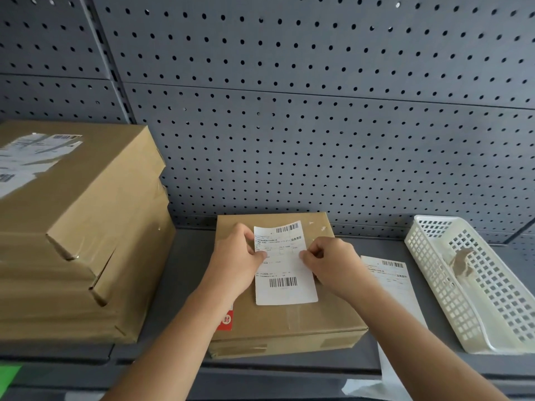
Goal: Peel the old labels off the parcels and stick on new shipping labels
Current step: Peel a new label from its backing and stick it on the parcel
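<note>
Both hands, left hand (240,256) and right hand (330,260), pinch the label (285,263) by its side edges over the flat parcel (304,322).

Matt brown cardboard parcel (289,319), smooth white paper label (285,264), perforated grey metal backboard (318,125), white plastic basket (474,285).

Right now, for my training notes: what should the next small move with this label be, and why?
Probably lay the label down on the parcel and smooth it flat: the left hand and right hand pinch its side edges, and it sits squarely over the bare cardboard top.
</note>
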`<move>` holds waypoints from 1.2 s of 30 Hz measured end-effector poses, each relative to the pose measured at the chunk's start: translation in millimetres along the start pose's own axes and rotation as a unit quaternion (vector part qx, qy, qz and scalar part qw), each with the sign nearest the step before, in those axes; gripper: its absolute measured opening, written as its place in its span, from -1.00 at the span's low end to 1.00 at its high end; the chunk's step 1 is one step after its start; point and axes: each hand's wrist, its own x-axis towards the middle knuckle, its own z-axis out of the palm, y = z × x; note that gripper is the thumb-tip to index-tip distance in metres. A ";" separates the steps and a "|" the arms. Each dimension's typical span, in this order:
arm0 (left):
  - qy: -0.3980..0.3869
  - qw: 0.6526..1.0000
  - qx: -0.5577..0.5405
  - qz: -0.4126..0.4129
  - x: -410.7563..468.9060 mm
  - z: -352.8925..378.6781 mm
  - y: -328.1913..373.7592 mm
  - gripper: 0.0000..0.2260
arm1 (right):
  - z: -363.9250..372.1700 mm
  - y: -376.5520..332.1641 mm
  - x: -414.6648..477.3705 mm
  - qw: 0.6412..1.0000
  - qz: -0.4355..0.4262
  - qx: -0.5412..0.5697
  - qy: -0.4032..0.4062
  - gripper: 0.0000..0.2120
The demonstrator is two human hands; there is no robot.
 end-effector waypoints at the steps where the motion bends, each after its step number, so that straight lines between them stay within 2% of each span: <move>1: 0.000 1.000 0.009 0.001 0.7 0.4 -0.1 -0.76 | 0.4 -0.3 0.0 1.000 -0.002 -0.005 0.002 -0.80; 18: 0.035 0.994 0.097 0.034 4.8 13.3 -3.3 -0.77 | 8.7 0.2 7.0 0.995 -0.015 -0.092 0.015 -0.83; 21: 0.064 0.983 0.146 0.095 1.5 12.4 -8.1 -0.71 | 8.4 1.2 5.0 0.994 -0.019 -0.103 0.031 -0.83; 23: 0.072 0.968 0.180 0.160 -0.8 14.2 -13.2 -0.63 | 11.3 2.9 2.7 0.985 -0.048 -0.153 0.068 -0.85; 26: 0.026 0.952 0.214 0.218 -0.3 16.4 -14.8 -0.54 | 20.7 6.7 4.9 0.951 -0.172 -0.201 0.159 -0.89; 28: -0.021 0.945 0.236 0.227 1.7 17.8 -14.4 -0.51 | 28.6 7.2 9.4 0.936 -0.244 -0.212 0.141 -0.70; 31: -0.065 0.934 0.272 0.221 4.8 20.5 -14.9 -0.49 | 37.6 3.7 13.4 0.933 -0.279 -0.220 0.059 -0.43; 36: -0.072 0.927 0.306 0.207 7.9 21.7 -17.1 -0.46 | 43.1 7.8 16.2 0.926 -0.279 -0.252 0.025 -0.36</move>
